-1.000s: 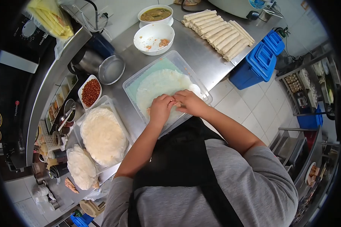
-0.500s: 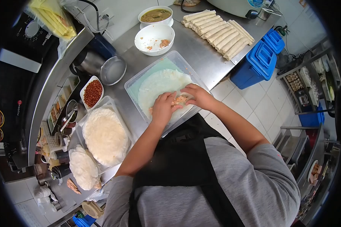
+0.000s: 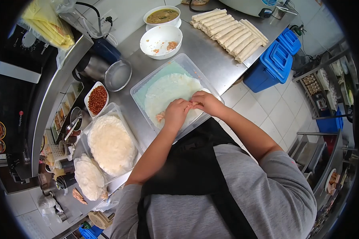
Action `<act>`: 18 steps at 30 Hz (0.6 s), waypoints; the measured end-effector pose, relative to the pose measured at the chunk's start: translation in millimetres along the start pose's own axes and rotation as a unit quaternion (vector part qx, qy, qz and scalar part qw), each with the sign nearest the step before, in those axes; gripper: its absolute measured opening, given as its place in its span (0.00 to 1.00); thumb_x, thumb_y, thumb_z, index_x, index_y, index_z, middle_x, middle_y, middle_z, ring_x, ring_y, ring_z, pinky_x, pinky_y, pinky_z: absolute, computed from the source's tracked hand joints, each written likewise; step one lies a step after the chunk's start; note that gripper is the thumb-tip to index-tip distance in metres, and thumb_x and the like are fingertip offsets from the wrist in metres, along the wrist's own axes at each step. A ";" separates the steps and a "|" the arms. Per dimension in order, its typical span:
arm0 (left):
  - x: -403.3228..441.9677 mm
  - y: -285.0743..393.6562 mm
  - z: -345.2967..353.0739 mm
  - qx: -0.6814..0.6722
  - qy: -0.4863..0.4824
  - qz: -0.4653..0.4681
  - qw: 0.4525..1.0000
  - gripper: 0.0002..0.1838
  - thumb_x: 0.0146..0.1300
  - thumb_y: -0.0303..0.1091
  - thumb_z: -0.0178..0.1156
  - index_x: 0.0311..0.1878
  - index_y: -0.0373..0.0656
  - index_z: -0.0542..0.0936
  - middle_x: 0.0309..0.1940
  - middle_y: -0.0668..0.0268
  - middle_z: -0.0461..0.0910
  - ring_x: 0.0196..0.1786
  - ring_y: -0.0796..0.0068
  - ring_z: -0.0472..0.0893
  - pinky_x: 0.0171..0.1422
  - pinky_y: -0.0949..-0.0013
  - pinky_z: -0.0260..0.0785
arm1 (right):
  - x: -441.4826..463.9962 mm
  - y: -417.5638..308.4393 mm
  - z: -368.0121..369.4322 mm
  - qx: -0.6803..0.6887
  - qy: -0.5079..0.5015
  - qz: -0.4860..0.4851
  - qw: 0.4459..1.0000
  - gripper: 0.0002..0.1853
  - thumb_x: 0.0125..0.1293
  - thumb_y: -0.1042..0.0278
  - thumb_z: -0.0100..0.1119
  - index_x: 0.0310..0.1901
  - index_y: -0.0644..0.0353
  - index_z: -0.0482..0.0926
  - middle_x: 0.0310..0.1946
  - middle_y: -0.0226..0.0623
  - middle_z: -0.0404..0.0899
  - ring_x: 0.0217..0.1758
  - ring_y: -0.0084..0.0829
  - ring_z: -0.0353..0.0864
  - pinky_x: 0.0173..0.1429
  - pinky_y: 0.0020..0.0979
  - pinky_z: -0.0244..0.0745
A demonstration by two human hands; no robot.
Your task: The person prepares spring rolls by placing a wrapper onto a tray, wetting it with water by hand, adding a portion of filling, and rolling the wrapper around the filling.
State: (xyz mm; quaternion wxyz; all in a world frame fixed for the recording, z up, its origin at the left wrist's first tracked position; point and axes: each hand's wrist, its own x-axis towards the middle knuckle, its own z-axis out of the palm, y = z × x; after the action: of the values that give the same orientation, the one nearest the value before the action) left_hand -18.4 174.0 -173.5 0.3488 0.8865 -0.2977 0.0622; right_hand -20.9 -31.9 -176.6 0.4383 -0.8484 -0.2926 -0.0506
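Observation:
A round, thin white spring roll wrapper (image 3: 163, 89) lies flat in a shallow clear plastic tray (image 3: 136, 89) in front of me. A line of pinkish meat filling (image 3: 160, 116) runs along its near side, partly covered by my hands. My left hand (image 3: 177, 113) is closed over the filling, fingertips pressed down on it. Close beside it on the right, my right hand (image 3: 206, 102) pinches the same filling, and the fingertips of both hands nearly meet. The filling between the fingers is mostly hidden.
Finished rolls (image 3: 231, 34) lie in rows at the far right of the steel counter. A white bowl (image 3: 160, 42) with filling remnants and a soup bowl (image 3: 162, 16) stand behind the tray. On the left are stacked wrappers (image 3: 111, 145), a dish of red-brown nuts (image 3: 97, 100) and a metal bowl (image 3: 118, 75).
My hands have drawn closer together, and their fingers have closed over the filling between them. More filling shows to the left of my left hand.

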 end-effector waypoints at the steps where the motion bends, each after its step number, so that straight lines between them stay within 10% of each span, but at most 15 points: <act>1: -0.6 -0.3 -2.1 0.010 -0.034 -0.017 0.999 0.14 0.53 0.34 0.73 0.44 0.45 0.87 0.44 0.64 0.84 0.46 0.60 0.82 0.49 0.61 0.75 | -1.1 4.1 -0.6 0.001 0.000 0.000 1.000 0.15 0.55 0.72 0.73 0.44 0.63 0.83 0.42 0.41 0.81 0.47 0.45 0.81 0.52 0.38 0.77; 18: -22.9 -2.6 -25.3 0.059 0.005 -0.041 0.997 0.17 0.53 0.35 0.73 0.46 0.43 0.86 0.39 0.63 0.82 0.44 0.60 0.81 0.49 0.61 0.75 | 13.4 -15.4 24.8 -0.083 -0.010 -0.017 0.996 0.17 0.51 0.72 0.72 0.45 0.59 0.84 0.42 0.38 0.80 0.49 0.43 0.79 0.54 0.40 0.76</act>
State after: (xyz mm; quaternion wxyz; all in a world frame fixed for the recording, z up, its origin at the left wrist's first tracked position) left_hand -33.1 203.2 -163.4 0.2998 0.9165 -0.2556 0.0692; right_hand -22.5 0.2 -176.1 0.3623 -0.8774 -0.3060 -0.0733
